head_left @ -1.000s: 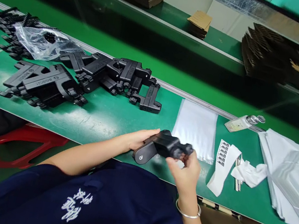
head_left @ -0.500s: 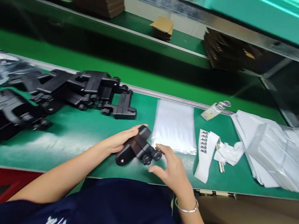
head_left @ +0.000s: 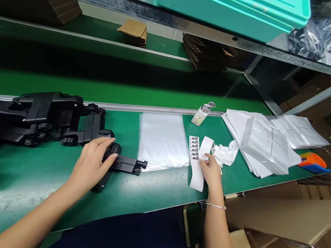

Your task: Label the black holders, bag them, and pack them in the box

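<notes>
Green worktop (head_left: 153,190) bears black brackets (head_left: 39,110) beneath a metal-edged shelf (head_left: 110,3).

Label strip (head_left: 197,176), left hand (head_left: 91,163) on bracket (head_left: 125,164)

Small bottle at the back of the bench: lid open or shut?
Open: the metal lid sits off to the right of the neck of the bottle, not over it.

Dk navy top (head_left: 131,244), slvr bangle (head_left: 215,206)
</notes>
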Demonstrator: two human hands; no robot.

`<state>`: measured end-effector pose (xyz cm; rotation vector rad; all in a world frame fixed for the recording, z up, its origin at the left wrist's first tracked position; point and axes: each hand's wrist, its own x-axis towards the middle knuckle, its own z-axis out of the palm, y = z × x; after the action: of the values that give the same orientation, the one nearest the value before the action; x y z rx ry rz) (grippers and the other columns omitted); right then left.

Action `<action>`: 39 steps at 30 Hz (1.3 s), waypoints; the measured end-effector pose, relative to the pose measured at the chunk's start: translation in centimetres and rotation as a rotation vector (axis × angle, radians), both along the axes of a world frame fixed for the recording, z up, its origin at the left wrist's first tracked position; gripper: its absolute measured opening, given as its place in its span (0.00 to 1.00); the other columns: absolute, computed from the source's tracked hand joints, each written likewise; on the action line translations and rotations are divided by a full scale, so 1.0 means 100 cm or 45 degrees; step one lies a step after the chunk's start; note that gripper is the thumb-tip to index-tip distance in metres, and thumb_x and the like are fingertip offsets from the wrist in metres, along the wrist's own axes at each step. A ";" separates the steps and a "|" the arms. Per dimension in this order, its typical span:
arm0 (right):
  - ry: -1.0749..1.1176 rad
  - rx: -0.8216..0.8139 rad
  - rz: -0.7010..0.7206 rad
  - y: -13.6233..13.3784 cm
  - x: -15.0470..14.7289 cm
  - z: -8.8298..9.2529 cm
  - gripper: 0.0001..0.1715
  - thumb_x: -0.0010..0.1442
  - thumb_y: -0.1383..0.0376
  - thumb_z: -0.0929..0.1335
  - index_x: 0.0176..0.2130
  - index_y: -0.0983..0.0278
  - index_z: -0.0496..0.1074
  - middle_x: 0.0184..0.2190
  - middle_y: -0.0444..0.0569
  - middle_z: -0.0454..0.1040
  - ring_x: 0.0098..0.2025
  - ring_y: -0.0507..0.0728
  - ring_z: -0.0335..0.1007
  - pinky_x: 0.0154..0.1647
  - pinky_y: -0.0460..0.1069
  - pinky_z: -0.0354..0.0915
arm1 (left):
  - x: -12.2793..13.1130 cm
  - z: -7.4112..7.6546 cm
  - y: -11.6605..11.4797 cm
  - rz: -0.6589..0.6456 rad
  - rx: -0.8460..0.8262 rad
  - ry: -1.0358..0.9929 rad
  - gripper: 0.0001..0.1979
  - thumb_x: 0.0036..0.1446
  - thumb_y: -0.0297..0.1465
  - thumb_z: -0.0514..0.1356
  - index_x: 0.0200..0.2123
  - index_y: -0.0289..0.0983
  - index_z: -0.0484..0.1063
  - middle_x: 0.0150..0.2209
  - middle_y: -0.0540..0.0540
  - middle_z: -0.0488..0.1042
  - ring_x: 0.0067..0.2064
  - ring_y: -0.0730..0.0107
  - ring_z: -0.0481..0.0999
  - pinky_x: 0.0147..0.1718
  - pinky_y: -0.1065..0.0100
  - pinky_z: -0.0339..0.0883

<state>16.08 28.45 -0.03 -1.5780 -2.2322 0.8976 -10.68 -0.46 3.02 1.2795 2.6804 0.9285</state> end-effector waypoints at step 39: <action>0.923 0.577 0.025 -0.065 0.017 -0.004 0.14 0.66 0.57 0.62 0.44 0.60 0.71 0.41 0.54 0.76 0.44 0.61 0.74 0.50 0.61 0.68 | 0.109 -0.012 0.162 -0.753 0.012 -0.959 0.28 0.63 0.43 0.55 0.62 0.38 0.61 0.40 0.41 0.80 0.43 0.54 0.79 0.44 0.57 0.70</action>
<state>17.73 21.93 -0.44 -0.8434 -1.7520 0.7346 0.19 15.79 1.86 1.2647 1.6148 1.0423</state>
